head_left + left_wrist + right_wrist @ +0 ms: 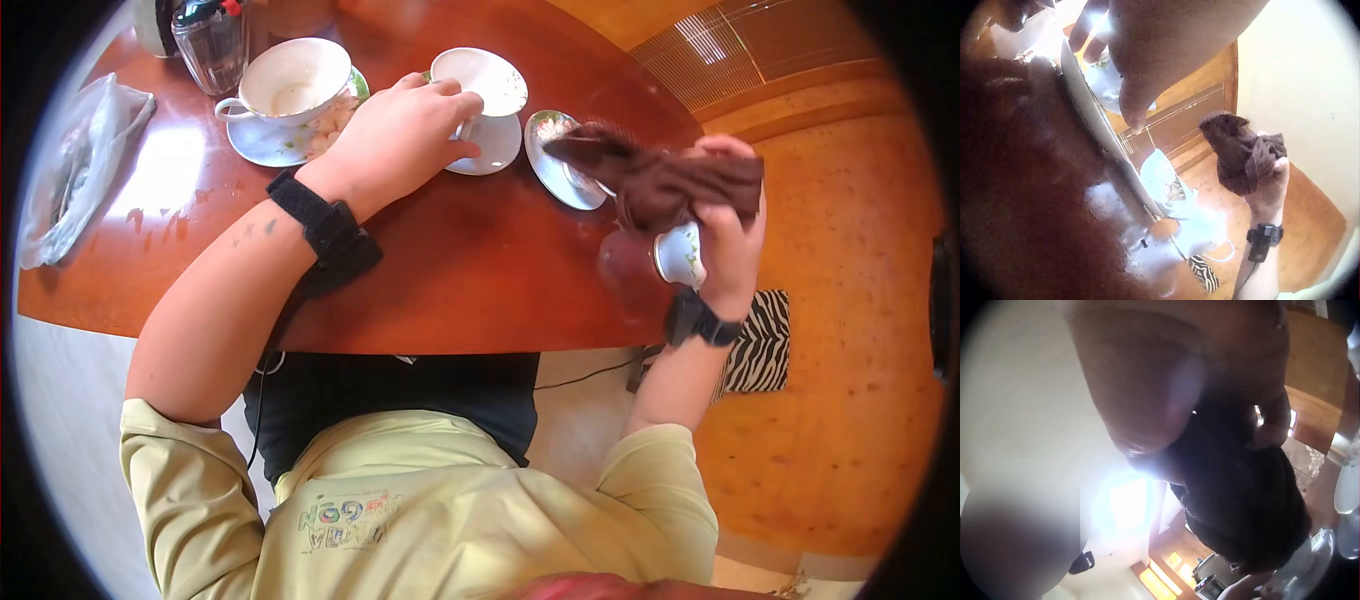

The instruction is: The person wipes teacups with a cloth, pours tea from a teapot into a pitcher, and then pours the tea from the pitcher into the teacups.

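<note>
My left hand (415, 135) lies beside a white teacup (485, 85) on a saucer (492, 148). Thumb and forefinger stand apart near the cup's handle, and in the left wrist view the thumb hangs free of the fingers. A bunched dark brown cloth (690, 185) is gripped in my right hand (735, 240), raised over the table's right side. The same cloth (1241, 500) fills much of the right wrist view. Below that hand, partly hidden, is a small flowered cup (680, 255). Left of the cloth a cup with its saucer (548, 165) is partly covered by it.
A large white cup (300, 80) on a flowered saucer (265, 145) stands left of my left hand. Beyond it is a glass jar (212, 45). A clear plastic bag (80, 165) lies at the table's (450, 270) left edge. A zebra-striped item (762, 345) is below on the right.
</note>
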The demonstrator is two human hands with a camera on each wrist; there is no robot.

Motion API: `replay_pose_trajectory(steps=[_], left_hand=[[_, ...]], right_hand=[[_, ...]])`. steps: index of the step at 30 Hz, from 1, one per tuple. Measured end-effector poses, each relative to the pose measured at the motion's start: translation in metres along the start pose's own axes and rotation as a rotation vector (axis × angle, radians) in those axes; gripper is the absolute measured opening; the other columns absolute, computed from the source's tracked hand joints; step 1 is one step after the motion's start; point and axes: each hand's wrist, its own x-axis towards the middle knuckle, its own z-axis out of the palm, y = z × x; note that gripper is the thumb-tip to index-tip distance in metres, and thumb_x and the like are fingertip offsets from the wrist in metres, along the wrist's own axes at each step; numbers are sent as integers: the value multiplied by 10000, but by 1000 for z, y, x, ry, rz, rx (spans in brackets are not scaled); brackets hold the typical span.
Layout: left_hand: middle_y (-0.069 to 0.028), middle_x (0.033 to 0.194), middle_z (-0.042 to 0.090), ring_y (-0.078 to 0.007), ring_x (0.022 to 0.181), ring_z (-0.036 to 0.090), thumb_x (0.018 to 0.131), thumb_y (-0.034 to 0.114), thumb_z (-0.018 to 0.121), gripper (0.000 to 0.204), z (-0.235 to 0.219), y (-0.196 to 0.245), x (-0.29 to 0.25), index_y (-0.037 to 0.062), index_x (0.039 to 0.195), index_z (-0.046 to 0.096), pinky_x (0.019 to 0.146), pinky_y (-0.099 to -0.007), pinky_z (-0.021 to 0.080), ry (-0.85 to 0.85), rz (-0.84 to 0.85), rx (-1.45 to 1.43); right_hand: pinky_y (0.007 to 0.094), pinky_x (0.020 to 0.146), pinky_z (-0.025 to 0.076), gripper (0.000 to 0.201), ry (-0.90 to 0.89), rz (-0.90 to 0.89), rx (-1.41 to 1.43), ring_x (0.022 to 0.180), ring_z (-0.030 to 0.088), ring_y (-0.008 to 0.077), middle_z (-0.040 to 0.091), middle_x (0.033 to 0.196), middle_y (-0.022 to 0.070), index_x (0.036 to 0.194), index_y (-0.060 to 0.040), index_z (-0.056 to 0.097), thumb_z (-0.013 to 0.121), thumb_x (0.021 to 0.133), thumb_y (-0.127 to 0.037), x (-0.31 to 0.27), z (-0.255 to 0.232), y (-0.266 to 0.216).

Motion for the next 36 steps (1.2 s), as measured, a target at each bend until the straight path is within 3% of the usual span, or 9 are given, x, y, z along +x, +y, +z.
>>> replay_pose_trajectory(steps=[3,4,5,7,13,17,28,35,36], left_hand=[[-84,1111,696,-334,1066,612,839,208,773,331,-1,1,-1,105,1131,656,904,-424,528,11,8,25],[-86,1100,703,-333,1060,615,832,215,779,350,-1,2,-1,105,1141,658,899,-425,530,18,9,42],[-88,1089,710,-331,1055,619,825,222,785,369,-1,3,-1,104,1152,660,894,-426,532,23,13,59],[-91,1082,716,-332,1048,623,820,227,789,383,-2,5,-1,104,1160,663,890,-425,535,23,16,70],[-108,1074,723,-335,1043,636,800,240,801,424,-11,14,-2,85,1172,670,879,-427,541,1,-8,95],[-124,1018,719,-346,1034,654,804,275,787,357,-9,12,-5,77,1074,665,872,-434,550,5,8,116],[-132,932,709,-365,933,671,809,206,754,254,-14,18,-6,71,999,653,762,-451,567,-6,-22,75],[-183,1226,590,-383,982,655,778,175,775,497,-62,43,-23,69,1206,547,781,-435,567,37,-95,65],[-181,1225,590,-383,1016,645,766,152,790,543,-73,41,-32,71,1242,543,801,-435,564,162,-11,-8]], right_hand=[[327,909,539,543,-81,198,-176,1001,668,204,644,1053,131,1223,45,545,439,693,91,-25,-1,-5],[318,876,540,531,-247,260,-254,943,678,202,661,1034,127,1228,40,557,450,710,82,-27,1,-4],[347,840,539,485,-353,155,-515,901,703,269,707,962,167,1231,-29,610,584,748,-11,-25,4,0],[398,835,540,510,-391,169,-845,925,679,382,695,1006,216,1266,-73,628,654,758,-102,-29,17,3],[465,820,534,600,-474,83,-1096,974,644,408,682,1060,213,1354,-105,591,722,774,-188,-28,39,45],[459,854,526,595,-457,-80,-1070,1042,623,397,654,1139,193,1340,-67,577,730,771,-147,-27,46,60],[442,953,500,647,-437,18,-1083,1130,589,420,609,1231,227,1387,0,521,695,765,-43,-12,65,65],[445,993,480,592,-406,42,-948,1164,583,426,614,1268,240,1358,11,552,667,779,-31,4,70,68],[445,993,480,592,-399,46,-938,1164,583,426,614,1268,240,1358,11,552,667,779,-31,4,69,66]])
